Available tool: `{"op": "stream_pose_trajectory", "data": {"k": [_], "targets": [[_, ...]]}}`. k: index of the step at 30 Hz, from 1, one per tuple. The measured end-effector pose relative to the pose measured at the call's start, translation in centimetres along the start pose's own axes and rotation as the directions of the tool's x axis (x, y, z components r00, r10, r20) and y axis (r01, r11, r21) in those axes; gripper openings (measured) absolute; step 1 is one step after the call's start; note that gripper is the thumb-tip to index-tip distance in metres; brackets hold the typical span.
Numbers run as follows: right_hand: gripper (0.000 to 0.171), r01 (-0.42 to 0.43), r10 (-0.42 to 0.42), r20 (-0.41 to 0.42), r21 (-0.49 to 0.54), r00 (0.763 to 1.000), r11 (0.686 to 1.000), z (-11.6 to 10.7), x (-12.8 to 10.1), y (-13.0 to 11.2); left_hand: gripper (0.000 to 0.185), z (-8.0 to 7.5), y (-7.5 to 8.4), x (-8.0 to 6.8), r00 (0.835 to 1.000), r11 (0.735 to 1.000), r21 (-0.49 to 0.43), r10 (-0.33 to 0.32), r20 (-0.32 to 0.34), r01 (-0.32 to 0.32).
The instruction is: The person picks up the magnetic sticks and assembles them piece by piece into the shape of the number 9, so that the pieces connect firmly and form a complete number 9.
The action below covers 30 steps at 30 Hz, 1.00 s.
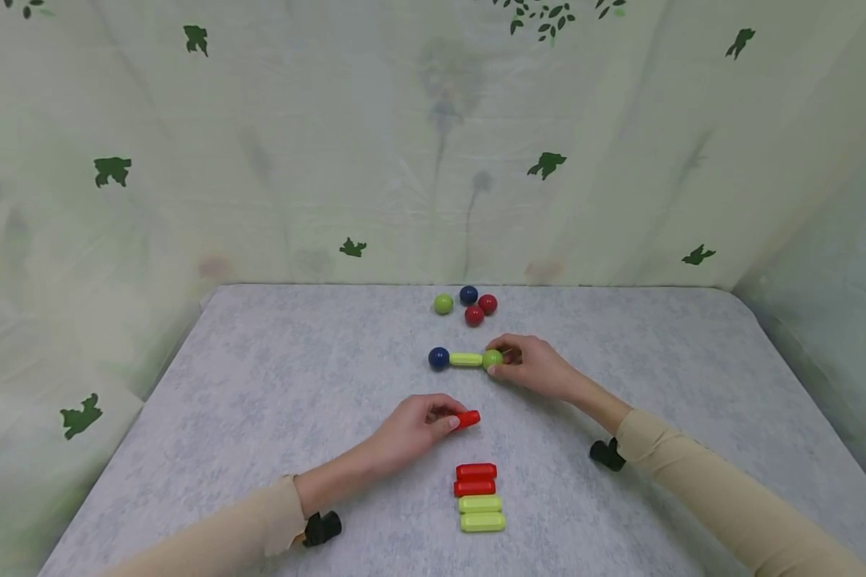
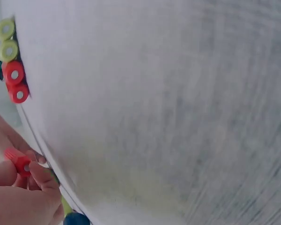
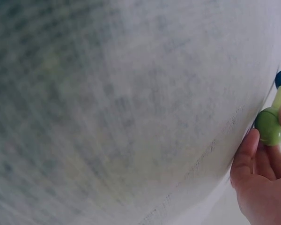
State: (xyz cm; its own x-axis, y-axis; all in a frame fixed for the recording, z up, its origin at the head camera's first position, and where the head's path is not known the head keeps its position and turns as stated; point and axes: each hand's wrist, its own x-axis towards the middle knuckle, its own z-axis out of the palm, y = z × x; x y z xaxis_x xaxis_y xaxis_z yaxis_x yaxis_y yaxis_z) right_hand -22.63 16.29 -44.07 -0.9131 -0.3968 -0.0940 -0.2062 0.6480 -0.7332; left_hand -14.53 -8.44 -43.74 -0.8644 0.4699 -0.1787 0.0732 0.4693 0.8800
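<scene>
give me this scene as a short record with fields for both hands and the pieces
left hand: holds a red rod
right hand: pinches the green end ball
row: blue end ball, yellow-green rod, green end ball
beyond row: loose green ball, loose blue ball, two red balls
nearer person: two red rods, two yellow-green rods, side by side

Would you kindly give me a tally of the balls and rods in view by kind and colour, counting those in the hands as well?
Blue balls: 2
Green balls: 2
Red balls: 2
Red rods: 3
Yellow-green rods: 3
Total: 12
</scene>
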Motion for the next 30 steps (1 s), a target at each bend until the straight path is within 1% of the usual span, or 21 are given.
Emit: {"op": "stream_pose_trajectory", "data": {"k": [2,4,7,9,11,14,15,18,22,25,28,30], "targets": [[0.036,0.004,-0.004,0.005,-0.003,1.0,1.0,0.0,0.0,0.0,0.023,-0.5,0.0,0.2,0.998,0.997,-0.067,-0.042,-0.055,0.038],[0.036,0.002,-0.002,0.01,-0.002,1.0,1.0,0.0,0.0,0.0,0.024,-1.0,0.0,0.5,0.987,0.987,-0.137,-0.101,-0.125,0.084],[0.036,-0.004,0.004,0.016,-0.003,1.0,1.0,-0.1,0.0,-0.1,0.026,-1.7,-0.2,1.1,0.955,0.955,-0.257,-0.207,-0.213,0.15],[0.035,-0.009,0.009,0.017,-0.002,1.0,1.0,-0.1,0.0,-0.1,0.028,-2.0,-0.3,1.3,0.935,0.928,-0.33,-0.262,-0.238,0.176],[0.035,-0.007,0.007,0.018,-0.001,1.0,1.0,-0.1,0.0,-0.1,0.028,-2.2,-0.4,1.5,0.923,0.9,-0.391,-0.301,-0.24,0.192],[0.036,0.0,0.0,0.018,0.001,1.0,1.0,-0.2,-0.1,-0.1,0.027,-2.4,-0.5,1.7,0.918,0.874,-0.444,-0.324,-0.228,0.198],[0.036,0.001,-0.001,0.018,0.002,1.0,1.0,-0.2,-0.1,-0.1,0.027,-2.5,-0.5,1.8,0.918,0.87,-0.451,-0.328,-0.225,0.2],[0.036,-0.001,0.001,0.015,0.004,1.0,1.0,-0.1,0.0,0.0,0.027,-2.6,-0.4,2.1,0.918,0.865,-0.456,-0.336,-0.21,0.212],[0.035,-0.007,0.007,0.013,0.003,1.0,1.0,0.0,0.1,0.1,0.027,-2.7,-0.3,2.4,0.915,0.852,-0.47,-0.355,-0.193,0.232],[0.036,-0.008,0.008,0.012,0.0,1.0,1.0,0.0,0.1,0.0,0.028,-2.8,-0.3,2.5,0.913,0.843,-0.484,-0.362,-0.19,0.234],[0.036,-0.011,0.011,0.008,-0.002,1.0,1.0,0.0,0.1,0.0,0.027,-2.9,-0.4,2.6,0.911,0.841,-0.486,-0.366,-0.19,0.237],[0.036,-0.012,0.012,0.006,-0.003,1.0,1.0,0.0,0.0,-0.1,0.027,-3.0,-0.6,2.6,0.912,0.847,-0.477,-0.361,-0.192,0.235]]}}
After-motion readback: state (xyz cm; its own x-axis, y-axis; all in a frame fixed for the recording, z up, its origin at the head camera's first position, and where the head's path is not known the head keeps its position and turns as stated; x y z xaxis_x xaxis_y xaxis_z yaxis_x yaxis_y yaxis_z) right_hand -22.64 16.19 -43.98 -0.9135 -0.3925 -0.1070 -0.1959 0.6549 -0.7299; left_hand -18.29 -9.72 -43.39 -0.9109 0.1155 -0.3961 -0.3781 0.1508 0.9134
